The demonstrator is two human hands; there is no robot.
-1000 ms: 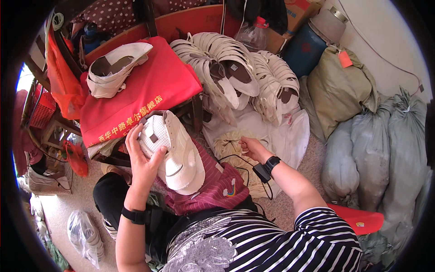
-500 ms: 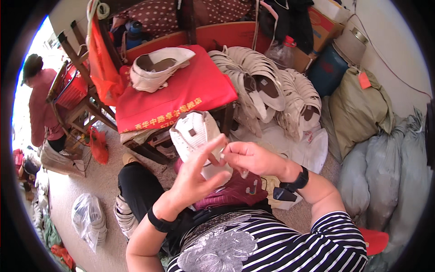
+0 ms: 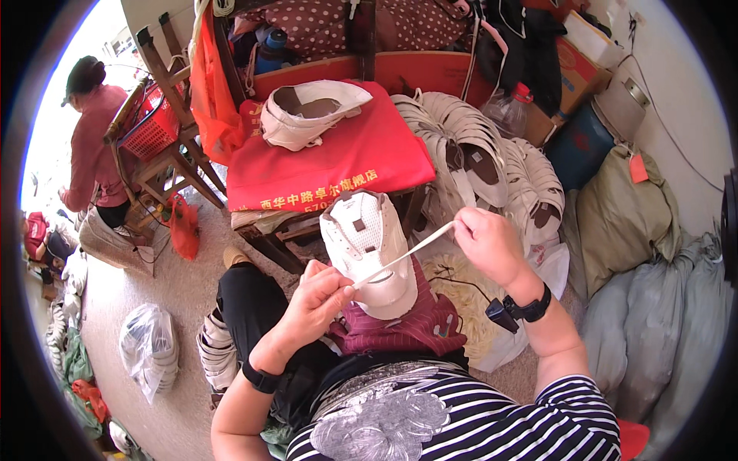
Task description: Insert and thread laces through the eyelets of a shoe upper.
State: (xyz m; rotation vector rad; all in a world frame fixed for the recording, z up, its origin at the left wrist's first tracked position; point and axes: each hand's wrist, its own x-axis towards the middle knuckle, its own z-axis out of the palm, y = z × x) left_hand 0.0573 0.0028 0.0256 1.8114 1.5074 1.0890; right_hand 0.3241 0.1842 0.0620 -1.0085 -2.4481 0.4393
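A white shoelace [image 3: 416, 251] is stretched between my two hands, slanting up to the right. My left hand [image 3: 314, 301] pinches one end, and my right hand [image 3: 490, 244] is closed around the other. Below the lace, a white shoe upper [image 3: 361, 237] with a mesh tongue and eyelets rests on my lap, its toe toward me. No lace shows in its eyelets. Under the toe lies a dark red striped cloth [image 3: 392, 334].
Ahead stands a stool with a red cover [image 3: 338, 161], bearing another white shoe upper [image 3: 304, 127]. Stacked shoe uppers [image 3: 453, 134] lie to its right. Pale laces [image 3: 477, 307] sit on plastic at my right. Sacks [image 3: 653, 300] line the right wall. A person [image 3: 96, 154] sits at far left.
My hands, close together before, have spread apart and pulled the lace taut. The left hand's fingers have closed. The view has shifted slightly.
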